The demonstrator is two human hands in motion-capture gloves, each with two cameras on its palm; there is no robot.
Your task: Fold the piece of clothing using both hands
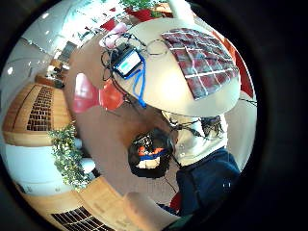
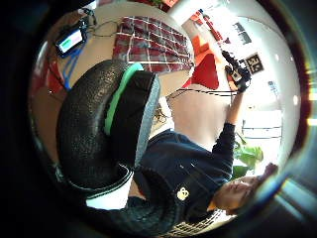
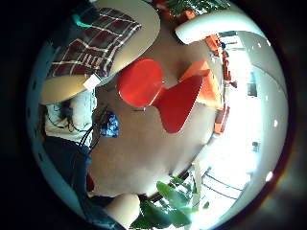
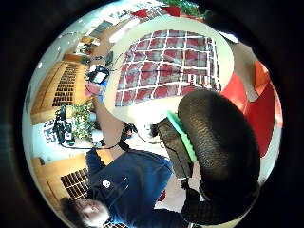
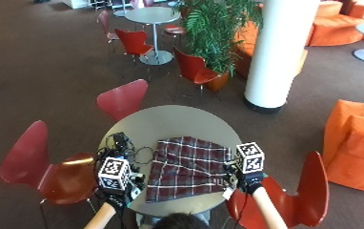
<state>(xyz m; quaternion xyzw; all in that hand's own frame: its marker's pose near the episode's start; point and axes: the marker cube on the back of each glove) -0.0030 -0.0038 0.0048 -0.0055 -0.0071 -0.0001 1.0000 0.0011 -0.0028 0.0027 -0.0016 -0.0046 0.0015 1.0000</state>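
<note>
Red and grey checked cloth, the piece of clothing [image 5: 187,168], lies spread flat on the round worktop [image 5: 169,121], close to the near edge. The left hand [image 5: 114,177] and right hand [image 5: 249,168] hang up in the air at each side of it, holding nothing (I cannot tell how their fingers are bent). A pile of cables [image 5: 120,145] sits just beside the cloth. It could snag there, or slip off the edge when lifted.

Round table [image 5: 169,121] with plaid garment [image 5: 185,168], cables [image 5: 124,145], a device [image 1: 128,61]
</note>
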